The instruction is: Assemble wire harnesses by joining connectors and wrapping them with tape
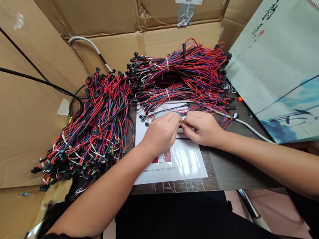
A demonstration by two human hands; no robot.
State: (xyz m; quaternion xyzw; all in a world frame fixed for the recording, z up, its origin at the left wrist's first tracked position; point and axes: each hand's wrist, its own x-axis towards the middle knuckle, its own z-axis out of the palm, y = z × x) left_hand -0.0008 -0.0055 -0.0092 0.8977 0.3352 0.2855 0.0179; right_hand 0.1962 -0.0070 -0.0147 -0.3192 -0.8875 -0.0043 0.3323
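Note:
My left hand [161, 132] and my right hand [202, 128] meet fingertip to fingertip over a white laminated sheet [181, 159] on the dark table [234, 164]. Both are pinched shut on a small wire piece [182, 126] that I cannot make out clearly. Just beyond the fingers lies a roll of clear tape [166, 113]. A large heap of red, blue and black wire harnesses [96, 123] with black connectors lies to the left. More tied bundles [183, 74] sit behind the hands.
Cardboard box walls [17, 112] stand at the left and back. A pale paper bag [286, 66] with blue print leans at the right. A grey cable [246, 125] runs across the table's right side, and black cables [27, 75] cross the left cardboard.

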